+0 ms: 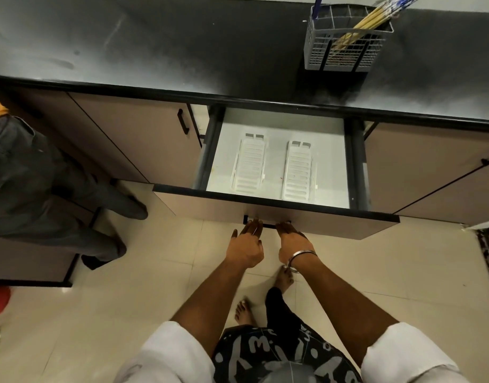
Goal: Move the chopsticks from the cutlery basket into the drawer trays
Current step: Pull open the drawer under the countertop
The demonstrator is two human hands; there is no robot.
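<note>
Head view: both hands hook fingers on drawer handle; chopsticks far off in basket

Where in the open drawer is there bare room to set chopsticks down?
Both white trays, left tray and right tray, lie empty. Bare drawer floor shows right of them, a narrower strip left. The chopsticks crowd the cutlery basket.

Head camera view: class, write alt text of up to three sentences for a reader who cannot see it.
A person's left hand and right hand hold the handle of an open drawer containing two empty white trays. On the dark counter above, a wire cutlery basket holds yellow chopsticks. Another person's legs stand at left.
</note>
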